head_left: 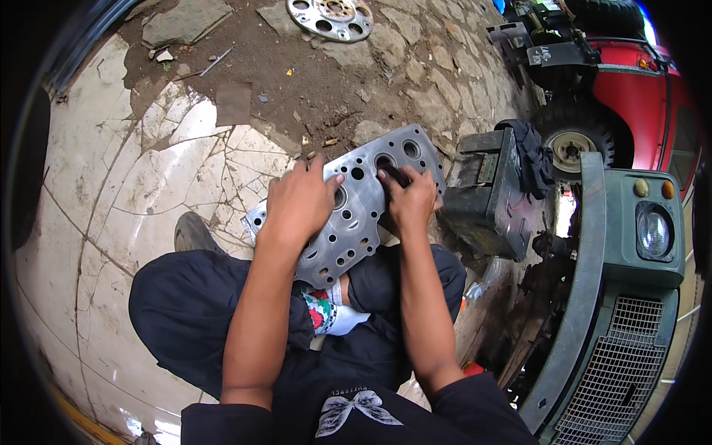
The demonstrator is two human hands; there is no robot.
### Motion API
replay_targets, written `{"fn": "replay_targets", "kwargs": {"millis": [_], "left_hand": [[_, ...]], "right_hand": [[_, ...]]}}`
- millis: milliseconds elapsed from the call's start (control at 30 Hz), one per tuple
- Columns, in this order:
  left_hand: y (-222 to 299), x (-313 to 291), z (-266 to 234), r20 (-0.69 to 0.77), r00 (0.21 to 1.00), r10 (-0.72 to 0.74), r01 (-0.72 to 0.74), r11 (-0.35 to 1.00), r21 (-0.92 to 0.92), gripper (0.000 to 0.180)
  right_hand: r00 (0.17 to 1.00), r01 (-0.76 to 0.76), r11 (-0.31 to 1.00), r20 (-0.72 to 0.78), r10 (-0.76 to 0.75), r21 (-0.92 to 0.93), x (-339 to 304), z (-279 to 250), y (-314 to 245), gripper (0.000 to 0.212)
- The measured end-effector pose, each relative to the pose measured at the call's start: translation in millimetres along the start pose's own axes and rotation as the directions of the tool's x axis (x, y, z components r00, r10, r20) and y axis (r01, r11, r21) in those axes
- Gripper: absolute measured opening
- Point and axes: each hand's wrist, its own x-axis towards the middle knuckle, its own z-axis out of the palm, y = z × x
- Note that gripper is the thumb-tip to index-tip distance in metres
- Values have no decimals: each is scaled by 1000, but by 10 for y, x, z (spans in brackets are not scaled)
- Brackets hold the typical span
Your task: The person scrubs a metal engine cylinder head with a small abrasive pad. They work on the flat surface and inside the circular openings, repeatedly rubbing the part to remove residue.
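Observation:
A grey metal cylinder head (348, 222) with several round holes lies slanted across my lap, its flat face up. My left hand (300, 196) grips its left part, the thumb on the face and the fingers toward the far edge. In my right hand (412, 200) is a small dark piece (394, 175), pinched between thumb and fingers beside one of the large round openings near the right end. What kind of piece it is I cannot make out. My right hand covers part of the face below it.
A dark metal box (482, 196) with a dark cloth (528, 156) stands close on the right. Beyond it are a green vehicle front (630, 289) with grille and headlamp, and a red vehicle (630, 104). A round metal plate with holes (337, 33) lies ahead on cracked tile and stone ground.

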Motion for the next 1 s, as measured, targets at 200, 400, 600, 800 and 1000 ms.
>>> {"fn": "replay_targets", "kwargs": {"millis": [200,400,600,800,1000], "left_hand": [[-4,-60,-111,40,998,-48,44,995,91,56],[-46,-98,-32,44,992,-116,110,988,110,56],[78,-61,32,-36,999,1,2,997,80,57],[-36,0,2,46,992,-115,109,988,113,70],[227,-14,475,47,995,82,-83,996,18,69]], "right_hand": [[998,-17,998,60,14,60,-376,-50,-6,45],[999,25,997,-44,-28,-70,-303,38,-63,44],[993,53,999,-110,-53,2,-157,137,-26,43],[1000,21,991,17,-23,131,-474,67,-145,31],[992,-24,999,-121,28,38,-140,38,167,24]]}}
